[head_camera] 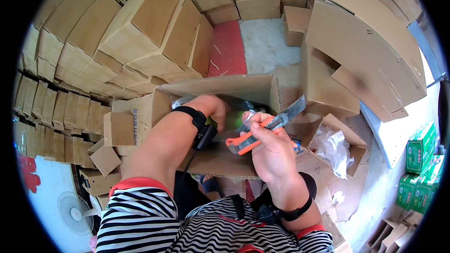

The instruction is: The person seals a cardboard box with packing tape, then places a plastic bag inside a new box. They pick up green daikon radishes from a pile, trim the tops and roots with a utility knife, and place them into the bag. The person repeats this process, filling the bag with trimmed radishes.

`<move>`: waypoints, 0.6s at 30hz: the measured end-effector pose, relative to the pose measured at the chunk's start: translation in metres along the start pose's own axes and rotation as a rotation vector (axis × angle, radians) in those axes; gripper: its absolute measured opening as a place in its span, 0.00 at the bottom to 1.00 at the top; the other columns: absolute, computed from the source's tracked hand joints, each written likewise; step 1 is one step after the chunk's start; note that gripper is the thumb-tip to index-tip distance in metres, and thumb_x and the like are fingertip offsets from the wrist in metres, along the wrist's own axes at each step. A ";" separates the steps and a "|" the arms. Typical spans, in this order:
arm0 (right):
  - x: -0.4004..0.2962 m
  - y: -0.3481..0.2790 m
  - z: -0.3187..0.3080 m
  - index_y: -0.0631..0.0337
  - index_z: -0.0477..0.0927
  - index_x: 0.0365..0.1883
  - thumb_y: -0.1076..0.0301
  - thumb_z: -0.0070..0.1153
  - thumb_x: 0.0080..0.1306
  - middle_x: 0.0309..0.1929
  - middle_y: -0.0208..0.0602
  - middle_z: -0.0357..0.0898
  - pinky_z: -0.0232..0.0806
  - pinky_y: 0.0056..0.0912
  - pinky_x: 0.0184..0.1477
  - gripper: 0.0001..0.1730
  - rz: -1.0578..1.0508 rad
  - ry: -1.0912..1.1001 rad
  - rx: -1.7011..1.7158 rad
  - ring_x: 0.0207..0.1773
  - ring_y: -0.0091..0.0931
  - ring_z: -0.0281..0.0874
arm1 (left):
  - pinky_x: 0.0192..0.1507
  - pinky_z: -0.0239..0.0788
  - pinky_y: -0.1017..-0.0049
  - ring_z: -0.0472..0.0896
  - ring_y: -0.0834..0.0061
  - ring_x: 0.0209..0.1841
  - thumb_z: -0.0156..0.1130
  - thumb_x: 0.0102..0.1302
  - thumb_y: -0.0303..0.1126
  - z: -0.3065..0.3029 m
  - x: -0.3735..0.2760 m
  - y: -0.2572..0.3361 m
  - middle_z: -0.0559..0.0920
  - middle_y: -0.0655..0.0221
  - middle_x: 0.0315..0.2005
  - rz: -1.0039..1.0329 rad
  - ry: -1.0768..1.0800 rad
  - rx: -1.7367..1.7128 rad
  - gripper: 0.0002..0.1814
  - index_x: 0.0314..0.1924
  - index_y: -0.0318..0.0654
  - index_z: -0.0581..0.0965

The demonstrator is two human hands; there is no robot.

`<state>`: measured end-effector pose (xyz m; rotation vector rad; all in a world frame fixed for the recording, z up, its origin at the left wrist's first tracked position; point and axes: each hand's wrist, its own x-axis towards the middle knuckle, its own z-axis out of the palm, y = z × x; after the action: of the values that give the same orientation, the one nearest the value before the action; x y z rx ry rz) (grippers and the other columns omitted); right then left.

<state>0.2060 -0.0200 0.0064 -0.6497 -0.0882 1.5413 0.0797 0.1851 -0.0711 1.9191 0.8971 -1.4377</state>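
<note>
Before me stands an open cardboard box [214, 158]. My left hand [214, 112] reaches down inside it, fingers curled and partly hidden, beside a bright green item [233, 119] that looks wrapped in clear plastic. Whether those fingers grip anything cannot be made out. Over the box's right side, my right hand [270, 144] holds an orange utility knife [265, 126] with a wide grey blade out, pointing up and to the right. Clear plastic film [246, 121] shows by the right fingertips. More clear plastic [181, 102] lies at the box's far left corner.
Stacked cartons [140, 31] rise at left and back. A large carton [365, 45] leans at right. Nearer, a small open box [358, 154] holds crumpled plastic bags [332, 147]. Green printed boxes [420, 151] sit far right; a fan [75, 214] stands lower left.
</note>
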 end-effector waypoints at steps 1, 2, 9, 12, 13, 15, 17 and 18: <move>-0.001 0.003 -0.001 0.56 0.76 0.39 0.71 0.55 0.67 0.50 0.32 0.71 0.61 0.36 0.58 0.04 0.012 -0.005 -0.004 0.50 0.24 0.69 | 0.55 0.69 0.63 0.78 0.59 0.54 0.79 0.37 0.41 0.007 0.010 -0.004 0.82 0.59 0.50 0.000 -0.020 -0.016 0.42 0.57 0.41 0.76; -0.004 0.002 0.003 0.56 0.76 0.39 0.71 0.55 0.67 0.51 0.32 0.72 0.63 0.35 0.58 0.03 0.024 -0.005 -0.021 0.51 0.25 0.69 | 0.55 0.70 0.63 0.78 0.59 0.54 0.78 0.37 0.41 0.017 0.026 -0.016 0.82 0.58 0.50 0.011 -0.028 -0.059 0.42 0.57 0.43 0.76; -0.011 -0.002 0.002 0.59 0.77 0.42 0.75 0.56 0.66 0.54 0.36 0.72 0.56 0.30 0.62 0.07 0.016 0.016 -0.034 0.60 0.23 0.65 | 0.57 0.68 0.63 0.77 0.58 0.56 0.77 0.38 0.42 0.017 0.038 -0.018 0.81 0.57 0.50 0.128 0.175 0.000 0.40 0.56 0.42 0.76; -0.012 -0.002 0.003 0.59 0.77 0.43 0.74 0.56 0.66 0.54 0.37 0.72 0.55 0.31 0.63 0.07 0.039 -0.002 -0.030 0.63 0.25 0.63 | 0.56 0.69 0.63 0.77 0.57 0.55 0.75 0.41 0.43 0.024 0.047 -0.027 0.81 0.56 0.49 0.110 0.261 0.048 0.36 0.54 0.42 0.78; -0.011 -0.002 0.001 0.59 0.77 0.43 0.74 0.56 0.66 0.53 0.37 0.72 0.54 0.31 0.64 0.07 0.039 -0.007 -0.032 0.64 0.26 0.62 | 0.56 0.70 0.63 0.78 0.57 0.55 0.74 0.43 0.43 0.024 0.046 -0.025 0.82 0.57 0.49 0.115 0.300 0.082 0.34 0.54 0.42 0.78; -0.010 -0.002 0.002 0.59 0.77 0.43 0.74 0.57 0.66 0.53 0.37 0.72 0.52 0.32 0.65 0.08 0.041 -0.017 -0.036 0.66 0.27 0.61 | 0.54 0.71 0.63 0.79 0.57 0.54 0.72 0.47 0.42 0.028 0.037 -0.020 0.82 0.57 0.48 0.035 0.352 0.175 0.30 0.52 0.42 0.79; -0.010 -0.004 0.001 0.59 0.77 0.43 0.74 0.57 0.66 0.53 0.38 0.72 0.51 0.32 0.66 0.08 0.025 -0.006 -0.052 0.68 0.28 0.60 | 0.53 0.72 0.64 0.80 0.57 0.53 0.70 0.51 0.40 0.027 0.028 0.001 0.82 0.57 0.48 -0.109 0.384 0.305 0.26 0.51 0.41 0.80; -0.010 -0.003 0.001 0.59 0.77 0.43 0.74 0.57 0.66 0.52 0.37 0.72 0.50 0.32 0.67 0.07 0.031 0.000 -0.052 0.68 0.28 0.60 | 0.53 0.72 0.64 0.80 0.58 0.53 0.69 0.52 0.39 0.022 0.018 0.010 0.82 0.58 0.48 -0.108 0.327 0.332 0.24 0.51 0.42 0.80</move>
<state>0.2081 -0.0287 0.0121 -0.6945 -0.1188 1.5733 0.0784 0.1647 -0.0940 2.4384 0.9665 -1.4282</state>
